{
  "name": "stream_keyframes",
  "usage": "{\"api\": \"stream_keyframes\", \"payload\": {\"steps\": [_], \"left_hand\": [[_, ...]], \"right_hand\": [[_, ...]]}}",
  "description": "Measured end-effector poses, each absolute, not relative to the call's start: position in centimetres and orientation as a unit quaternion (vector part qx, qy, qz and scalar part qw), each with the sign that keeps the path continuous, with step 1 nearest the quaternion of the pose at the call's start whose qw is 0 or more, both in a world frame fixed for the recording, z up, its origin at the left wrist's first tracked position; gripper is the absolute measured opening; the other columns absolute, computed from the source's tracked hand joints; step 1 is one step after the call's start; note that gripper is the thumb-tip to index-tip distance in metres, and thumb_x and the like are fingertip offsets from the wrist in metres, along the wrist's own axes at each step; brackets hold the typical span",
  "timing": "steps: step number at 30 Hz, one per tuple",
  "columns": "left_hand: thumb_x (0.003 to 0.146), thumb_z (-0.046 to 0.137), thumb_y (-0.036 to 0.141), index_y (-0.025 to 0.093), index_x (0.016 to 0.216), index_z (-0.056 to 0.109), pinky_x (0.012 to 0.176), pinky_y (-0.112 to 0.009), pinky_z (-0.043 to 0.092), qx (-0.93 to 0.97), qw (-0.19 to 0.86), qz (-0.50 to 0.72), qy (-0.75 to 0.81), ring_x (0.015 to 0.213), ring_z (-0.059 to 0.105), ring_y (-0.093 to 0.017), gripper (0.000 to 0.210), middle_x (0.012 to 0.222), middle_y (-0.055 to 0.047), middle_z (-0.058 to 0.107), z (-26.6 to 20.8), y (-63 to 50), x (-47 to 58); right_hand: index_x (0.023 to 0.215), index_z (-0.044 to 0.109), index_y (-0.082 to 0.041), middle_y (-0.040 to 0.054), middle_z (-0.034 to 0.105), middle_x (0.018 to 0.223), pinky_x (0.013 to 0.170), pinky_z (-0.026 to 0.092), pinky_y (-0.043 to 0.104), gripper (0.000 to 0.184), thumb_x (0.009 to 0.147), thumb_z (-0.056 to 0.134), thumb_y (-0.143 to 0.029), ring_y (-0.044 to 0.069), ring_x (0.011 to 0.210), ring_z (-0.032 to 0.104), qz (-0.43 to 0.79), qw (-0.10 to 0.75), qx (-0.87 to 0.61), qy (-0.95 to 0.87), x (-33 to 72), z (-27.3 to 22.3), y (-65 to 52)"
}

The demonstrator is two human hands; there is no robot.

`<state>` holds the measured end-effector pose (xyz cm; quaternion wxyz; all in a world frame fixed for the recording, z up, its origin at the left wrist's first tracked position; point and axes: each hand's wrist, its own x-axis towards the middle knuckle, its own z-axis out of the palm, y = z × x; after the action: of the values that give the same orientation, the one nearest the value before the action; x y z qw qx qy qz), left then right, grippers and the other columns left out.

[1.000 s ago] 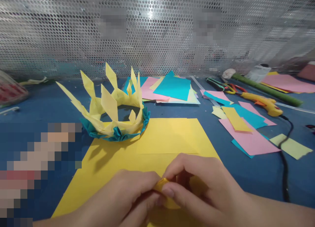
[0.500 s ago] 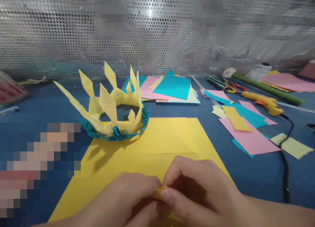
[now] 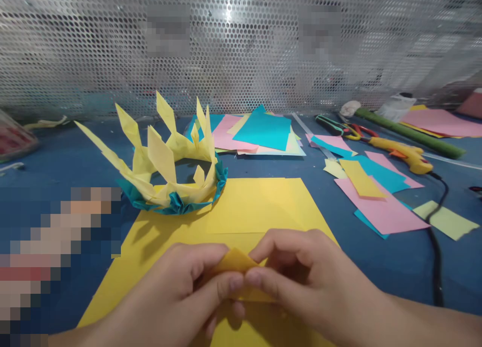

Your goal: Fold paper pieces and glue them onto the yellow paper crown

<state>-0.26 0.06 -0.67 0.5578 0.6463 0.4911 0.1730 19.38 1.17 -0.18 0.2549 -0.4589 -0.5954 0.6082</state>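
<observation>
Between my hands is a small folded piece of yellow paper [image 3: 238,260], its pointed corner showing above my thumbs. My left hand [image 3: 199,276] pinches its left side, and my right hand [image 3: 297,276] pinches the right side, the two thumb tips almost meeting. Part of the piece is hidden by my fingers. Below them lie large yellow sheets [image 3: 259,204]. A pale yellow paper crown [image 3: 161,158] with tall points and a teal folded band stands on the sheets' far left part, apart from my hands.
A stack of coloured paper [image 3: 263,131] lies at the back. Cut paper strips [image 3: 376,201] are scattered to the right, beside a yellow glue gun [image 3: 402,153] with a black cord [image 3: 435,256]. Behind it are pliers [image 3: 357,131] and a green rod [image 3: 410,133]. A perforated metal screen [image 3: 241,50] borders the table.
My hands have risen slightly and turned, so more of the folded yellow paper shows between them. The view has shifted a little; the crown stays in place.
</observation>
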Motion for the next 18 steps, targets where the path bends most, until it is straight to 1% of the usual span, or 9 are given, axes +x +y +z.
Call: {"api": "stream_keyframes", "payload": {"steps": [2, 3, 6, 8, 10, 12, 14, 16, 18], "left_hand": [[0.095, 0.047, 0.041, 0.019, 0.069, 0.06, 0.045, -0.019, 0.035, 0.623, 0.579, 0.162, 0.5, 0.042, 0.043, -0.009, 0.036, 0.048, 0.008, 0.044, -0.63, 0.22, -0.22], [0.094, 0.047, 0.039, 0.019, 0.068, 0.059, 0.046, -0.019, 0.036, 0.626, 0.571, 0.161, 0.507, 0.043, 0.044, -0.01, 0.035, 0.048, 0.007, 0.044, -0.53, 0.33, -0.15], [0.091, 0.049, 0.032, 0.02, 0.063, 0.056, 0.047, -0.019, 0.037, 0.688, 0.49, 0.18, 0.504, 0.05, 0.05, -0.011, 0.031, 0.055, 0.004, 0.052, -0.19, 0.61, 0.14], [0.09, 0.048, 0.029, 0.021, 0.064, 0.054, 0.047, -0.019, 0.038, 0.716, 0.451, 0.182, 0.5, 0.052, 0.053, -0.012, 0.028, 0.058, 0.003, 0.056, -0.12, 0.6, 0.24], [0.091, 0.046, 0.03, 0.022, 0.065, 0.051, 0.045, -0.018, 0.037, 0.729, 0.433, 0.167, 0.502, 0.05, 0.052, -0.011, 0.027, 0.057, 0.004, 0.056, -0.23, 0.44, 0.13], [0.09, 0.046, 0.029, 0.022, 0.063, 0.049, 0.044, -0.018, 0.035, 0.757, 0.396, 0.153, 0.496, 0.049, 0.049, -0.011, 0.028, 0.054, 0.005, 0.053, -0.47, 0.19, -0.13], [0.087, 0.05, 0.028, 0.022, 0.063, 0.052, 0.045, -0.018, 0.035, 0.787, 0.381, 0.136, 0.465, 0.05, 0.05, -0.011, 0.025, 0.056, 0.005, 0.056, -0.72, -0.06, -0.41], [0.082, 0.057, 0.028, 0.023, 0.066, 0.059, 0.047, -0.017, 0.038, 0.795, 0.413, 0.118, 0.429, 0.055, 0.055, -0.012, 0.017, 0.063, 0.005, 0.064, -0.85, -0.25, -0.53], [0.079, 0.062, 0.029, 0.024, 0.073, 0.065, 0.051, -0.016, 0.041, 0.782, 0.465, 0.105, 0.401, 0.064, 0.062, -0.015, 0.008, 0.074, 0.004, 0.07, -0.81, -0.32, -0.44]], "right_hand": [[0.075, 0.063, -0.02, -0.0041, 0.055, 0.057, 0.047, 0.035, 0.018, 0.02, 0.082, 0.067, -0.038, 0.009, 0.05, 0.047, 0.62, 0.253, -0.468, -0.577, 19.35, -0.15, 1.23], [0.074, 0.064, -0.02, -0.0046, 0.054, 0.055, 0.045, 0.034, 0.018, 0.02, 0.083, 0.065, -0.037, 0.008, 0.047, 0.046, 0.628, 0.251, -0.468, -0.569, 19.33, -0.13, 1.25], [0.075, 0.068, -0.019, -0.0077, 0.045, 0.046, 0.039, 0.026, 0.018, 0.019, 0.084, 0.065, -0.036, 0.006, 0.039, 0.037, 0.626, 0.248, -0.469, -0.571, 19.35, -0.09, 1.3], [0.077, 0.07, -0.019, -0.0073, 0.046, 0.047, 0.04, 0.026, 0.018, 0.019, 0.084, 0.065, -0.036, 0.007, 0.04, 0.035, 0.61, 0.249, -0.469, -0.589, 19.44, -0.12, 1.3], [0.077, 0.071, -0.02, -0.006, 0.05, 0.05, 0.042, 0.027, 0.019, 0.021, 0.086, 0.066, -0.038, 0.007, 0.043, 0.036, 0.559, 0.251, -0.465, -0.64, 19.59, -0.2, 1.26], [0.077, 0.071, -0.02, -0.005, 0.054, 0.052, 0.046, 0.031, 0.019, 0.022, 0.087, 0.067, -0.039, 0.008, 0.046, 0.04, 0.474, 0.26, -0.442, -0.716, 19.73, -0.34, 1.16], [0.076, 0.068, -0.02, -0.0042, 0.057, 0.054, 0.049, 0.033, 0.018, 0.025, 0.09, 0.066, -0.039, 0.008, 0.049, 0.046, 0.387, 0.273, -0.394, -0.788, 19.82, -0.58, 0.98], [0.073, 0.065, -0.019, -0.0029, 0.061, 0.057, 0.052, 0.035, 0.017, 0.027, 0.095, 0.061, -0.035, 0.008, 0.052, 0.05, 0.319, 0.284, -0.351, -0.833, 19.86, -0.84, 0.7], [0.071, 0.062, -0.019, -0.0022, 0.061, 0.059, 0.052, 0.036, 0.017, 0.031, 0.098, 0.054, -0.031, 0.008, 0.054, 0.052, 0.287, 0.285, -0.344, -0.847, 19.91, -1.0, 0.37]]}}
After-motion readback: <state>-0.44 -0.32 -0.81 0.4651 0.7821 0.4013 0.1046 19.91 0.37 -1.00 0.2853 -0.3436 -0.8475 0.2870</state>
